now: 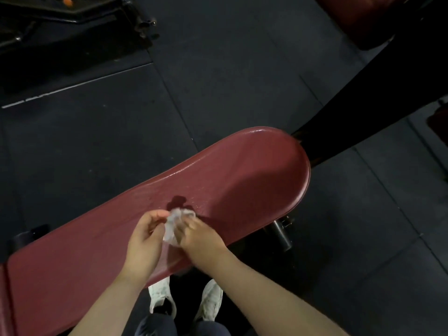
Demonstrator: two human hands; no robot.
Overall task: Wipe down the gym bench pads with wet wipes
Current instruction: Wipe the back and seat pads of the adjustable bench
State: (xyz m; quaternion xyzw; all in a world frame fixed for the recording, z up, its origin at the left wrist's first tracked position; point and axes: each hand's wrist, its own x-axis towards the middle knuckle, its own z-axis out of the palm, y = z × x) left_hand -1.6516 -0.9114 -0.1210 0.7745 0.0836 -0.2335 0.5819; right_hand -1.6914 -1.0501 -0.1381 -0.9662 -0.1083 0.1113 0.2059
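Observation:
A long dark-red bench pad (242, 180) runs from the lower left to a rounded end at the right. Its surface glistens with moisture near the rounded end. A crumpled white wet wipe (173, 223) is held just above the pad's middle, between both hands. My left hand (148, 232) pinches the wipe's left side with its fingertips. My right hand (200, 236) grips the wipe's right side, fingers curled over it. Part of the wipe is hidden behind my right fingers.
Dark rubber floor tiles (218, 69) surround the bench. A black frame beam (351, 105) rises from the pad's right end. Black equipment (72, 23) stands at the upper left, another red pad (363, 18) at the upper right. My white shoes (208, 304) are under the bench's near edge.

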